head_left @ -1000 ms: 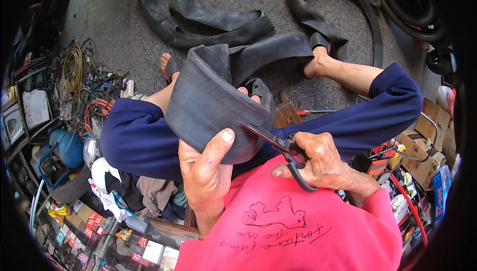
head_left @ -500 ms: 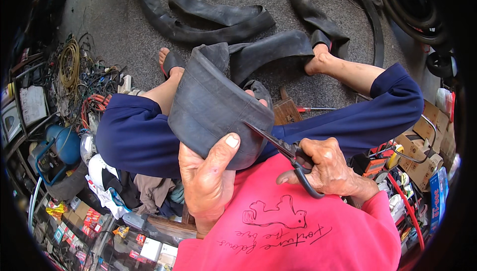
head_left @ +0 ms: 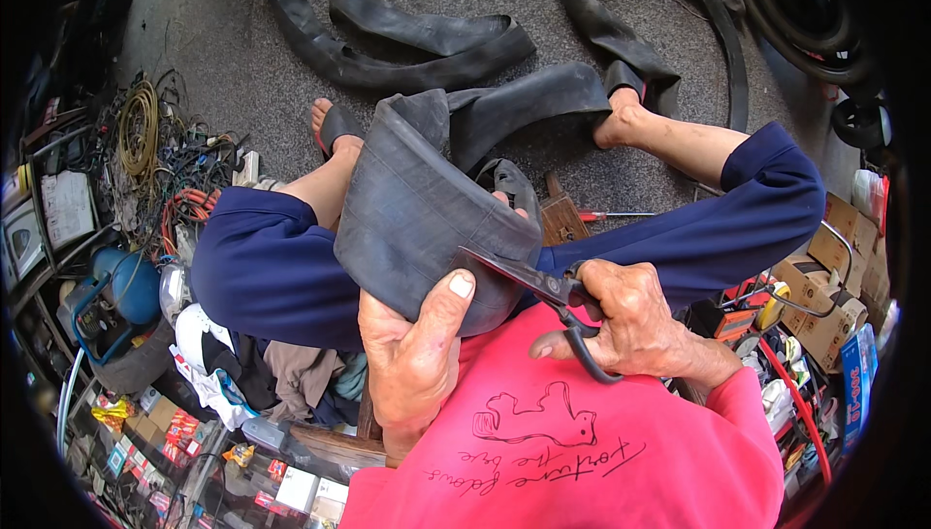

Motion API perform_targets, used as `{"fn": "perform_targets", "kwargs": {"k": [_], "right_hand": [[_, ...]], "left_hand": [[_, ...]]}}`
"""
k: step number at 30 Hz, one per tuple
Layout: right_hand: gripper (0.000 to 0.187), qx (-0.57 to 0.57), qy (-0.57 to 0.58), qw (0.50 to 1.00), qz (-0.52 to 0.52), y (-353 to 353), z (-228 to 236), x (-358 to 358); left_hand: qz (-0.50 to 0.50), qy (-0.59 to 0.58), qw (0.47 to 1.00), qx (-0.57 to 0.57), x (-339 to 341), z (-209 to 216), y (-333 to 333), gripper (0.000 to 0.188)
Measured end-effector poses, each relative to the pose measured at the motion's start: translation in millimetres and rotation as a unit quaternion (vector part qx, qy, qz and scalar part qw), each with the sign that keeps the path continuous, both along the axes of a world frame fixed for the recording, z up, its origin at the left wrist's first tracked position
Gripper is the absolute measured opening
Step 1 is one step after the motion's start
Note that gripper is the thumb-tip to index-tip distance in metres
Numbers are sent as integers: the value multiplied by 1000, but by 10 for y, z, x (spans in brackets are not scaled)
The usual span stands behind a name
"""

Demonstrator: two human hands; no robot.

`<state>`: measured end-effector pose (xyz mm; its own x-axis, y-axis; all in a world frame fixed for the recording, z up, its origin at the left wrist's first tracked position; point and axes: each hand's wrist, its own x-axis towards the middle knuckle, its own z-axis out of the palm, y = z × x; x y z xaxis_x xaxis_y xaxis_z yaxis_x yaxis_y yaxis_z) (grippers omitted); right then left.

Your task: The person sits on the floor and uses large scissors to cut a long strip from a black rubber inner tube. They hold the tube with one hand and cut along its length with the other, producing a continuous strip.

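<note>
A wide black rubber inner tube (head_left: 427, 209), cut into a strip, curves up in front of my lap. My left hand (head_left: 412, 350) grips its lower edge, thumb on the outer face and some fingertips showing past the right edge. In my right hand (head_left: 630, 320) is a pair of scissors (head_left: 555, 288) with dark handles, the lower handle loop spread downward. Their visible blade lies against the rubber, its tip just above my left thumb. Whether a second blade is behind the rubber, I cannot tell.
More black tube lengths (head_left: 436, 68) lie on the grey floor (head_left: 204, 44) ahead. A wooden block (head_left: 562, 222) and a thin red-handled tool (head_left: 616, 215) are between my legs. Tangled cables (head_left: 141, 131) and a blue tank (head_left: 126, 282) crowd the left; cardboard boxes (head_left: 810, 301) stand at right.
The scissors have shifted slightly left, their tip now lower on the rubber and nearer my left thumb. My left hand and the rubber have moved a little right and down.
</note>
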<state>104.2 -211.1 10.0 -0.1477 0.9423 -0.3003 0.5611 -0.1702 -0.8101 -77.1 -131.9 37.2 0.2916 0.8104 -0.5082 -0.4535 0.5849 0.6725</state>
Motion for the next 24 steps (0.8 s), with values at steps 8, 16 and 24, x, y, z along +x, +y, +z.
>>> {"fn": "perform_targets", "kwargs": {"k": [8,16,24], "right_hand": [[64,-38,43,998,-9,-49,-3,20],[64,-27,34,999,-20,20,32,-34],[63,-72,52,996,-14,-32,24,-13]], "left_hand": [[-14,15,1000,13,-14,-46,-25,57],[-16,87,995,35,39,-74,-102,58],[-15,83,996,38,48,-89,-125,57]]}}
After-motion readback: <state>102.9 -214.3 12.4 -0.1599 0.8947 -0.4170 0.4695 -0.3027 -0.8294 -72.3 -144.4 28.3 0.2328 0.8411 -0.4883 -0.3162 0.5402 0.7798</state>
